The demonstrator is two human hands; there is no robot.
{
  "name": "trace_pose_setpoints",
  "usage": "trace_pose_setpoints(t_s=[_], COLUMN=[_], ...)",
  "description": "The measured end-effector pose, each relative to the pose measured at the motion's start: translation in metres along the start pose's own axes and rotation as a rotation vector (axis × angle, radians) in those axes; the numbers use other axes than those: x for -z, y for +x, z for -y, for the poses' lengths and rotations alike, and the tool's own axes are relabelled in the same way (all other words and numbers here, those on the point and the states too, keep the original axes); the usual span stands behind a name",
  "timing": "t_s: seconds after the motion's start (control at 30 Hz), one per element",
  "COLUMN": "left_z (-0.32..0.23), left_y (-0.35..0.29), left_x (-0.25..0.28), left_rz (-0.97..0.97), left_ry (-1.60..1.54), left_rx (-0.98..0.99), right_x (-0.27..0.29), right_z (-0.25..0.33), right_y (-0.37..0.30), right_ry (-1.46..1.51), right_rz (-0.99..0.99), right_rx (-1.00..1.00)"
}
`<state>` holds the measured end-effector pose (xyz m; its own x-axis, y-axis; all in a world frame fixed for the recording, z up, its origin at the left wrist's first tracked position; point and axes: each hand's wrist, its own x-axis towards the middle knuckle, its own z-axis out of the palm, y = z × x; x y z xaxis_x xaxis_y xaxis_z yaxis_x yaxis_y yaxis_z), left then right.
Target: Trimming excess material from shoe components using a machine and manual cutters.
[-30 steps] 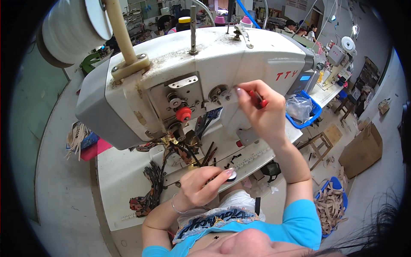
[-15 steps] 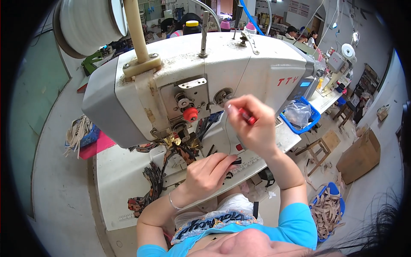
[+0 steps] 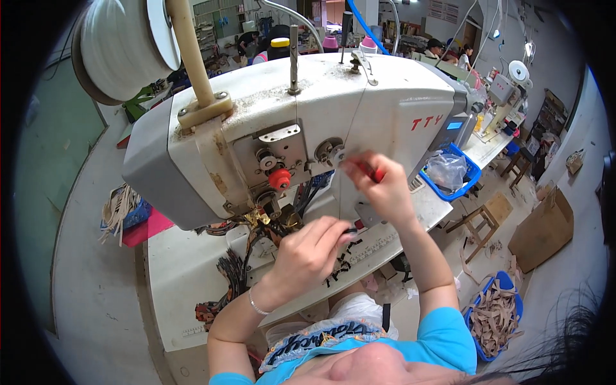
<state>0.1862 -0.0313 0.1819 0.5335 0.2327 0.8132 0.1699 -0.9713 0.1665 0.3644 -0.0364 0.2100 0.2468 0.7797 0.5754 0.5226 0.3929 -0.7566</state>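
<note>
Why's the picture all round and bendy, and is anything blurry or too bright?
In the head view, the fisheye lens leaves black corners and bends straight edges, like that of the green panel; in the head view, the right hand looks smeared, probably from moving, while the left hand looks clearer; in the head view, a lamp glares white at upper right.

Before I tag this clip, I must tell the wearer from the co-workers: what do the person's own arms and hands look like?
Both arms have short, bright blue sleeves and are bare below them. The left hand and right hand are gloveless. A thin, pale bracelet circles the left wrist; none shows on the right.
</note>
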Motion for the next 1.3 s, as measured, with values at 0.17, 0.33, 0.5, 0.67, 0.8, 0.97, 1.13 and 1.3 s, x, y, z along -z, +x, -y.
trace_pose_setpoints(t_s=[0.17,0.33,0.5,0.67,0.8,0.97,1.13,1.3], left_z=[-0.006,-0.01,-0.012,-0.013,-0.017,-0.032,-0.033,-0.037], left_y=[-0.013,-0.016,-0.016,-0.012,-0.013,-0.033,-0.041,-0.04], left_x=[0.011,0.026,0.039,0.042,0.044,0.078,0.087,0.085], left_rz=[0.082,-0.017,-0.171,-0.306,-0.402,-0.54,-0.582,-0.546], left_ry=[0.077,0.08,-0.12,-0.589,-0.672,-0.585,-0.553,-0.55], left_rx=[0.123,0.141,0.261,0.367,0.386,0.323,0.435,0.378], right_x=[-0.01,-0.019,-0.021,-0.001,-0.003,0.009,0.013,0.007], right_z=[0.021,0.018,-0.003,0.001,0.009,-0.001,0.009,0.019], right_y=[0.008,-0.003,-0.016,0.007,0.012,0.007,-0.008,0.005], right_ry=[0.293,0.153,0.404,0.527,0.459,0.25,-0.24,-0.405], right_rz=[-0.148,-0.119,-0.073,-0.144,-0.166,-0.172,-0.179,-0.151], right_rx=[0.216,0.338,0.058,-0.014,0.046,0.109,0.363,0.817])
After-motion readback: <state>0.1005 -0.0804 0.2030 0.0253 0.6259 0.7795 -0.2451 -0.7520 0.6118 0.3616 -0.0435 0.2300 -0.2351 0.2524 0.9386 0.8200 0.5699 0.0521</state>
